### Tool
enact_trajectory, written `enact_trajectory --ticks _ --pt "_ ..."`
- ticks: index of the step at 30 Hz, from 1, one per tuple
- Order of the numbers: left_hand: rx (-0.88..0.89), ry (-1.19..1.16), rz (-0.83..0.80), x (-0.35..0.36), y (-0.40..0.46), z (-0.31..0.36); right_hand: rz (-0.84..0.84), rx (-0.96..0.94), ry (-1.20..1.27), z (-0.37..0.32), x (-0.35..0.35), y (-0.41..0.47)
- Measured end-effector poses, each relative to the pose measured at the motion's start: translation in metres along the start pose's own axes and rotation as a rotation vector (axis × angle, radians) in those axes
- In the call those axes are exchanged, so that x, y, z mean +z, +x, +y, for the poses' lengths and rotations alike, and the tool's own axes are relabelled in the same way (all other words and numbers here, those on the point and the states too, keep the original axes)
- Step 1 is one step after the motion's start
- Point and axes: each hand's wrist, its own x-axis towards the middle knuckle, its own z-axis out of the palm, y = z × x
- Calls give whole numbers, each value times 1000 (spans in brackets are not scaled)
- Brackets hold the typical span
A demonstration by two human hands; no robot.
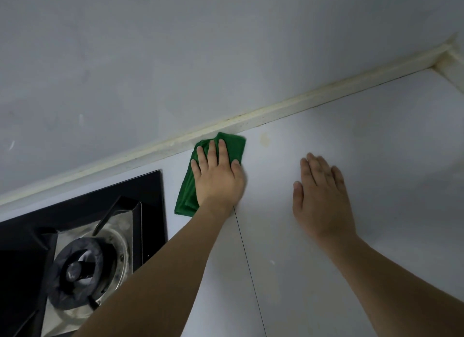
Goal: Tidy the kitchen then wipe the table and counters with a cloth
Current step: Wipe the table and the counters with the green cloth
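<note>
left hand flat on cloth

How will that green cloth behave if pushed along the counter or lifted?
The green cloth is probably floppy: it lies folded flat under the left hand. Likely light, so it should slide easily on the smooth counter. Lifted, it would likely droop and unfold.

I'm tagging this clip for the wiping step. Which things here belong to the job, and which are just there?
Job:
cloth, green, pressed flat under the left hand
counter, being wiped
stain, just right of the cloth
right hand, flat on the counter

Just there:
stove
wall
trim along the wall
</note>
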Motion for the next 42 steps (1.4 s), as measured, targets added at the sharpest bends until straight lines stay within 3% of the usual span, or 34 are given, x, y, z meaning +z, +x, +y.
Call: enact_trajectory --ticks 4,14,28,32,42 --pt "-60 -19 1 4 0 16 12 109 -14 0 -1 -1" --pt "-158 -31 7 12 5 45 5 112 -21 0 3 0" --pt "-158 -77 -23 14 11 90 58 216 5 1 2 -2" --pt "-55 -63 -31 14 10 90 55 221 1 2 3 -2" --pt "443 74 -88 14 22 72 42 208 -26 1 3 0"
